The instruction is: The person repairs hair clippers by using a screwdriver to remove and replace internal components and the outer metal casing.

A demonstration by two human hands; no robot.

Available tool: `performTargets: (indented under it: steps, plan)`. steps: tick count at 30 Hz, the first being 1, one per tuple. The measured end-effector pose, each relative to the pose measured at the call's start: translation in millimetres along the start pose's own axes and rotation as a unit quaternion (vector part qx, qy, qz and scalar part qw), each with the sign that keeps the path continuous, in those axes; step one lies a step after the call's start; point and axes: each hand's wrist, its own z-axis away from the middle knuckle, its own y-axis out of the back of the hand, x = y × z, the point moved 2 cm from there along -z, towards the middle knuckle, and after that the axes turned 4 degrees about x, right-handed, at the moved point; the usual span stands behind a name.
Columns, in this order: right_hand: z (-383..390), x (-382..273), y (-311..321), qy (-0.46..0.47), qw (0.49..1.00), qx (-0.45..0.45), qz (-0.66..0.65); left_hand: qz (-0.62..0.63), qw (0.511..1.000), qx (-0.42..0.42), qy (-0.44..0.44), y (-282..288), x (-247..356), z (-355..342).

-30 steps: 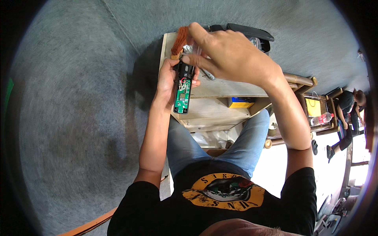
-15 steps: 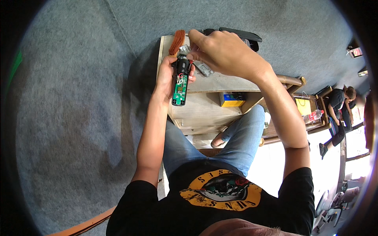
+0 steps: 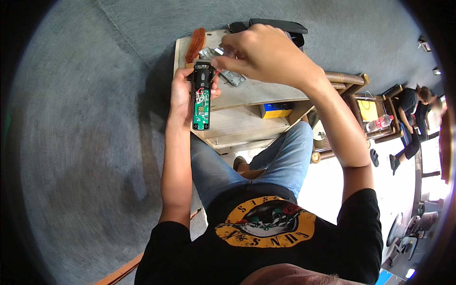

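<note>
My left hand (image 3: pixel 181 90) is wrapped round an opened hair clipper (image 3: pixel 203 78), a black body with its blade end pointing away from me. Its case is off along the handle, so a green circuit board (image 3: pixel 201 109) shows with red and white wires. Just right of the blade end, my right hand (image 3: pixel 259 54) has its thumb and fingers drawn together; what they hold, if anything, is too small to make out. Beneath that hand a grey, see-through housing part (image 3: pixel 232 77) lies on the wooden table. A brown brush (image 3: pixel 195 45) lies beyond my left hand.
The wooden table (image 3: pixel 266 95) has an open shelf holding a blue and yellow box (image 3: pixel 276 110). At its far edge sits a black case (image 3: pixel 280 24). To the right are a bamboo bench (image 3: pixel 349 78), a plastic bottle (image 3: pixel 379 123) and a seated person (image 3: pixel 409 107).
The whole view has shifted, so the table and clipper appear further left. My right thumb is now stretched toward the clipper's blade end, and the left hand keeps its grip.
</note>
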Motion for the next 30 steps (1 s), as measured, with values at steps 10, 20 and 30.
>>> performTargets:
  steps: [10,20,30]
  plan:
    - [102,58,-33,-0.386,0.729,0.164,-0.541,0.023,1.0,0.0,-0.01,-5,-2,10]
    - [50,51,-81,-0.102,0.979,0.034,-0.17,0.012,1.0,0.018,-0.013,-8,-2,10]
    - [36,54,-84,-0.089,0.988,-0.069,-0.103,0.01,0.999,0.031,-0.006,-11,-2,11]
